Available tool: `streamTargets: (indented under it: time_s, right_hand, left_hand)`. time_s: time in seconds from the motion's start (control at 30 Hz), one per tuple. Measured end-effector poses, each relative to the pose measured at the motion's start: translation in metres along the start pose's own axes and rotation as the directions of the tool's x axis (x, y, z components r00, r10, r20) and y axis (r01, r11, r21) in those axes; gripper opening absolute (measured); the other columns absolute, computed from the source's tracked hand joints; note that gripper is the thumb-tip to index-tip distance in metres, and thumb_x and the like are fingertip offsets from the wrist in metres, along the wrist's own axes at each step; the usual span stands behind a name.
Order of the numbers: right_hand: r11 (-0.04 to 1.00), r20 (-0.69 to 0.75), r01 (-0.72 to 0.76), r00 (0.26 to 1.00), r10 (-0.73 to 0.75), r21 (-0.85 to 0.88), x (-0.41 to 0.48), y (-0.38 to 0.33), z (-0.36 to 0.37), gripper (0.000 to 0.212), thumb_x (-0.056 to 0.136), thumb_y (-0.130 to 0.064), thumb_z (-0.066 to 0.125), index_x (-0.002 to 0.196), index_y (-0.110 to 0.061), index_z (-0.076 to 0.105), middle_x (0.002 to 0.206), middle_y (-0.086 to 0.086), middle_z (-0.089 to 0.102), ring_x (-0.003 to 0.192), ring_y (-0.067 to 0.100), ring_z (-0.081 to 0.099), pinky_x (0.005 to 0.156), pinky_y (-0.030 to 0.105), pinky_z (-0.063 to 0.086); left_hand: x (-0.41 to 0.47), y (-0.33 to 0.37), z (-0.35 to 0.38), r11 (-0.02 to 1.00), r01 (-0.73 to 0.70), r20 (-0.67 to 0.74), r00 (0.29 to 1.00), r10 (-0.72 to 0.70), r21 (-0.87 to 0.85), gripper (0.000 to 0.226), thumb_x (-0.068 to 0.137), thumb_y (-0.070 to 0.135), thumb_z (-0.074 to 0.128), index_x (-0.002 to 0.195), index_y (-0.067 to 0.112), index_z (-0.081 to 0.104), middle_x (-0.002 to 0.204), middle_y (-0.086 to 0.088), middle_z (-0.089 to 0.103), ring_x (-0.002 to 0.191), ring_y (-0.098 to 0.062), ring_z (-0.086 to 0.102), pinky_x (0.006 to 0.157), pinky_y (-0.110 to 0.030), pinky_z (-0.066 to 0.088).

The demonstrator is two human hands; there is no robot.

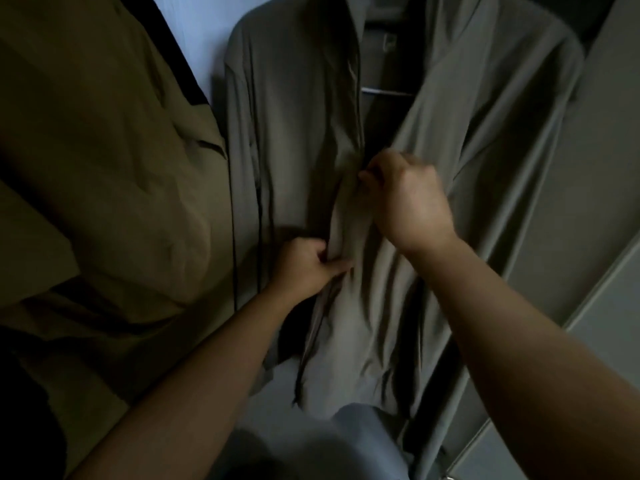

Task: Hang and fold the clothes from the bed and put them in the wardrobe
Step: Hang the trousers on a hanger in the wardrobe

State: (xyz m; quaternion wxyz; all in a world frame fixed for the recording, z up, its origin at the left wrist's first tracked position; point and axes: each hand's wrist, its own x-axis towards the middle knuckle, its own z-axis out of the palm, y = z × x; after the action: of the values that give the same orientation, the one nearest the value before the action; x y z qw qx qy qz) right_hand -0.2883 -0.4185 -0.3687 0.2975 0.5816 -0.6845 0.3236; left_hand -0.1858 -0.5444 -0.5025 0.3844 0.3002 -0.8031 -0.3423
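The wardrobe [595, 168] is dim inside and holds two garments side by side. At the centre, running up to 12 o'clock, the shirt [294, 116] hangs on a hanger [386, 92], whose thin pale crossbar shows through the open front. The shirt is grey-green, of a thin, smooth cloth that falls in long soft folds. Its two front edges stand apart in a V at the top and meet lower down. A small label [389, 41] sits inside the neck near 12 o'clock. At 9 o'clock hangs a coat [121, 168] of olive-brown, heavier matte cloth with broad creases, just beside the shirt's sleeve on that side.

The left hand [304, 268], a little below centre toward 7 o'clock, is curled and pinches the shirt's front edge between thumb and fingers. The right hand [408, 199], just above it toward 1 o'clock, is curled too and grips the cloth where the two edges meet; its knuckles are slightly blurred. Both forearms are bare, one entering from 6 o'clock, the other from 4 o'clock.

Flat grey wardrobe panels fill the 3 o'clock side. A pale blue back panel [194, 39] shows at 11 o'clock, between coat and shirt. At 6 o'clock lies a pale grey-blue shape — too blurred to tell.
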Motion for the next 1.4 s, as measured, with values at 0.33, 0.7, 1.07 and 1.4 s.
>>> streamTargets:
  time_s: [0.33, 0.7, 1.07, 1.4]
  right_hand:
    - [0.996, -0.09, 0.041, 0.995, -0.049, -0.085, 0.051, 0.001, -0.038, 0.022, 0.102, -0.029, 0.051, 0.109, -0.01, 0.061, 0.101, 0.012, 0.063, 0.085, 0.03, 0.063, 0.073, 0.047, 0.055]
    - [0.993, -0.152, 0.033, 0.987, -0.05, -0.115, 0.106, -0.004, -0.088, 0.021, 0.101, -0.031, 0.052, 0.113, -0.015, 0.059, 0.105, 0.008, 0.063, 0.091, 0.024, 0.062, 0.079, 0.046, 0.055]
    - [0.982, -0.274, 0.107, 0.95, -0.147, -0.155, 0.115, 0.012, -0.096, 0.035, 0.1, -0.054, 0.047, 0.099, -0.021, 0.059, 0.091, -0.002, 0.058, 0.082, 0.013, 0.052, 0.067, 0.031, 0.043]
    - [0.765, 0.277, -0.644, 0.735, 0.619, -0.001, 0.203, 0.023, -0.129, 0.085, 0.096, -0.074, 0.024, 0.144, -0.008, 0.05, 0.145, 0.022, 0.049, 0.132, 0.038, 0.048, 0.113, 0.046, 0.033]
  left_hand:
    - [0.042, 0.047, -0.015, 0.998, -0.06, -0.154, 0.986, 0.055, -0.028, 0.045, 0.08, 0.042, 0.081, 0.055, 0.013, 0.058, 0.055, -0.006, 0.061, 0.047, -0.016, 0.049, 0.05, -0.03, 0.033]
    - [0.075, 0.1, -0.047, 0.97, -0.176, -0.349, 0.909, 0.225, 0.168, 0.052, 0.08, 0.036, 0.081, 0.054, 0.019, 0.039, 0.046, 0.006, 0.042, 0.043, -0.008, 0.043, 0.042, -0.019, 0.027]
    - [0.101, 0.143, -0.089, 0.992, -0.094, -0.205, 0.973, 0.11, 0.087, 0.017, 0.071, 0.024, 0.077, 0.072, 0.026, 0.061, 0.071, 0.009, 0.068, 0.07, -0.01, 0.066, 0.072, -0.033, 0.059]
    - [0.176, 0.231, -0.17, 0.94, 0.115, -0.391, 0.92, 0.021, 0.32, 0.061, 0.091, 0.063, 0.044, 0.112, 0.01, 0.068, 0.13, -0.018, 0.063, 0.118, -0.038, 0.056, 0.1, -0.042, 0.047]
